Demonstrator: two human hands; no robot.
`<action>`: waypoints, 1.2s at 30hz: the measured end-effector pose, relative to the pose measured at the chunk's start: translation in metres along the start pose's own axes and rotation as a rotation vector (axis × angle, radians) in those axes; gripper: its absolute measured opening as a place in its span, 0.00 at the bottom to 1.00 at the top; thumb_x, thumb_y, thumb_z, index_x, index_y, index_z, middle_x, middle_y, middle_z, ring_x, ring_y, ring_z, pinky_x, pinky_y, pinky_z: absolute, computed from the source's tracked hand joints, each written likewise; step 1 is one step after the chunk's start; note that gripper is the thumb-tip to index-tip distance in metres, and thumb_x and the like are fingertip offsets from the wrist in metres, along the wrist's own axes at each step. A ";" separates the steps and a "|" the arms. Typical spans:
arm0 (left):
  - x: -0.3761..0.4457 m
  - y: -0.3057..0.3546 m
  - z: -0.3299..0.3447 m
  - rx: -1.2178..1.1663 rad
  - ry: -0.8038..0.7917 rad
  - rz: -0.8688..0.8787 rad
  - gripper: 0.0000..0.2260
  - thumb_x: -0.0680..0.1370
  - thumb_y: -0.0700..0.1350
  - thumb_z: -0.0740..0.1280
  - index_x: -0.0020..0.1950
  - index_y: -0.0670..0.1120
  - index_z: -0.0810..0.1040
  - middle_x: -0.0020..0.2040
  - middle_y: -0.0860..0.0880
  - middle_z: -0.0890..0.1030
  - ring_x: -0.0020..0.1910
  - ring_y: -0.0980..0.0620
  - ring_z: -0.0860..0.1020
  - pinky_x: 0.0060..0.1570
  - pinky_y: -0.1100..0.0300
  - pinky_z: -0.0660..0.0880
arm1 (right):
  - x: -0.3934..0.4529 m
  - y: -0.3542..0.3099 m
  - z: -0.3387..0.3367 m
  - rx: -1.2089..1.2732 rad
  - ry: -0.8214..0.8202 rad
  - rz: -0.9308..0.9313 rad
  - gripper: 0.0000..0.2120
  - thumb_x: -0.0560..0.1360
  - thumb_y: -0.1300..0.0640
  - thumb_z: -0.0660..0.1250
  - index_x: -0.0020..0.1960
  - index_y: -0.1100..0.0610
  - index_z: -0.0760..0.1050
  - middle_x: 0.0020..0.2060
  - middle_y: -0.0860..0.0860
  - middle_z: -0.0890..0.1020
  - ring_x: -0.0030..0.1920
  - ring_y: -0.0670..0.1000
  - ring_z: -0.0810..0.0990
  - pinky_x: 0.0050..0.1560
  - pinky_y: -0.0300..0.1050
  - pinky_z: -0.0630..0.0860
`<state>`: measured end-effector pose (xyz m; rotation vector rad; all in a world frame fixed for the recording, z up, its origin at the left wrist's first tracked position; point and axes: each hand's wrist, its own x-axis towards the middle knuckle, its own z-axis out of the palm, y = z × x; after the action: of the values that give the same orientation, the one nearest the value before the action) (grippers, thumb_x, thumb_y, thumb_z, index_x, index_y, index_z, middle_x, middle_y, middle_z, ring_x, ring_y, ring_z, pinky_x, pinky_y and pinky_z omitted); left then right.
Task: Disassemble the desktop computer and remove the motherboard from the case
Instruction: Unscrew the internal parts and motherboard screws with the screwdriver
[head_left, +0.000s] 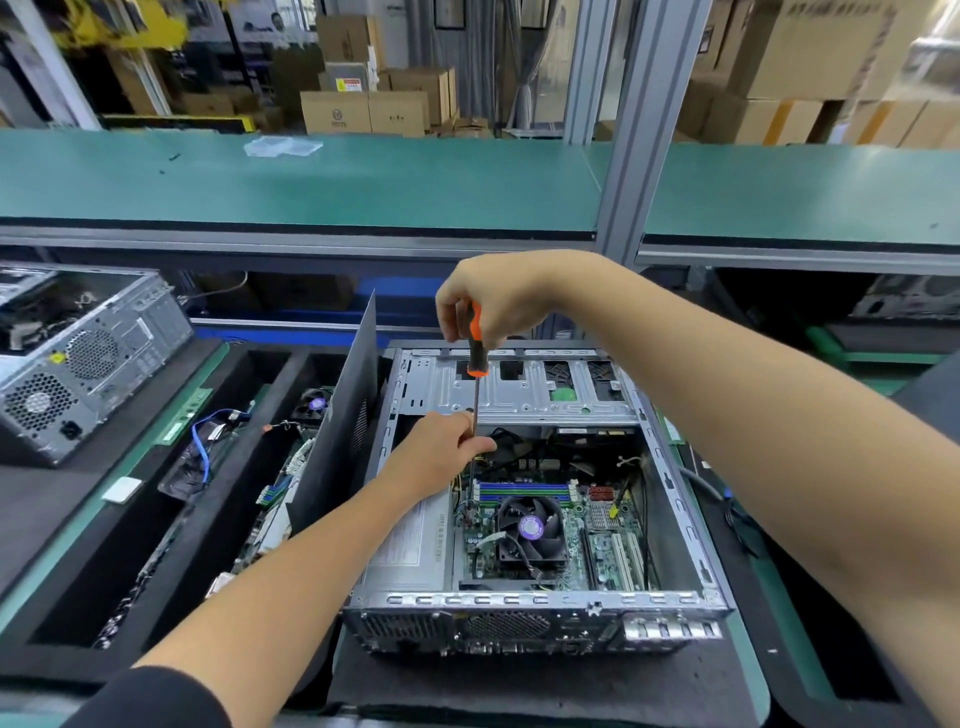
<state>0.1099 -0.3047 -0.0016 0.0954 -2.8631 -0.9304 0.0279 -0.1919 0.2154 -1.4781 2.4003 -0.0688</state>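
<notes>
An open desktop case (670, 467) lies on a black mat in front of me. Inside it sits the green motherboard (602, 551) with a black CPU fan (530, 530) and blue and green memory slots (522, 491). A silver power supply (415, 540) fills the left part. My right hand (498, 301) grips the orange and black handle of a screwdriver (475, 358) held upright over the case. My left hand (441, 447) pinches its metal shaft low down; the tip reaches the board's left edge near the memory slots.
The case's dark side panel (343, 431) leans upright at the left. Black foam trays (156, 519) beyond it hold removed boards, a fan and a blue cable. Another computer case (88, 358) stands at far left. A green shelf (311, 182) runs overhead.
</notes>
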 end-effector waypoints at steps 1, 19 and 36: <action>0.000 0.000 0.000 -0.008 -0.011 0.007 0.14 0.76 0.55 0.68 0.40 0.45 0.74 0.30 0.48 0.77 0.28 0.52 0.73 0.31 0.58 0.71 | -0.002 0.001 0.000 0.019 -0.008 -0.002 0.17 0.68 0.70 0.67 0.50 0.54 0.79 0.38 0.45 0.79 0.38 0.44 0.76 0.35 0.40 0.69; 0.004 -0.007 0.002 -0.013 0.058 0.031 0.17 0.74 0.53 0.71 0.31 0.46 0.72 0.26 0.50 0.73 0.24 0.56 0.67 0.26 0.69 0.66 | 0.006 -0.012 0.011 -0.027 0.137 0.125 0.07 0.76 0.55 0.64 0.46 0.59 0.74 0.35 0.52 0.81 0.31 0.48 0.83 0.29 0.39 0.70; 0.001 -0.002 0.002 -0.033 -0.001 0.041 0.12 0.77 0.46 0.69 0.36 0.41 0.80 0.30 0.49 0.77 0.24 0.59 0.70 0.27 0.70 0.64 | 0.000 -0.004 0.018 -0.034 0.277 0.093 0.16 0.79 0.45 0.61 0.53 0.58 0.72 0.45 0.51 0.75 0.42 0.51 0.73 0.38 0.45 0.66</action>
<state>0.1086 -0.3054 -0.0045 0.0330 -2.8376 -0.9702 0.0365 -0.1915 0.1990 -1.4511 2.6974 -0.2262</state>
